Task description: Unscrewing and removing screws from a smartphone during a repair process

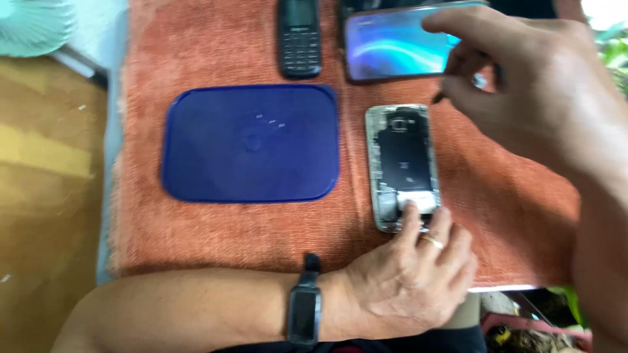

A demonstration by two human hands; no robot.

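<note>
1. Nearest the camera, the left hand (409,278) lies across the front edge of the bench, a dark band on its wrist and a ring on one finger. Its fingertips (411,212) press flat on the near end of the opened phone (403,167). The grip is spread and holds nothing; it only pins the phone down.

2. The opened phone lies on the orange cloth (229,229), back cover already off, with a black inner plate and a metal frame showing. Judging from that, the opening step looks done. Whether any screws or parts have come out of it I cannot tell, since the view is blurred.

3. Just to its left, apart from it, lies a blue plastic lid (252,144), flat, with a few tiny pale bits (269,121) near its middle. These may be small removed pieces; they are too small to be sure.

4. Above the phone's far end hovers the right hand (530,85), its grip narrow, thumb and fingers pinched on a thin dark tool (439,98) whose tip shows below them. The tip does not yet touch the phone, so the inside work seems largely left.

5. Farthest off lie a lit smartphone (396,49) and a black keypad phone (299,39), side by side.
</note>
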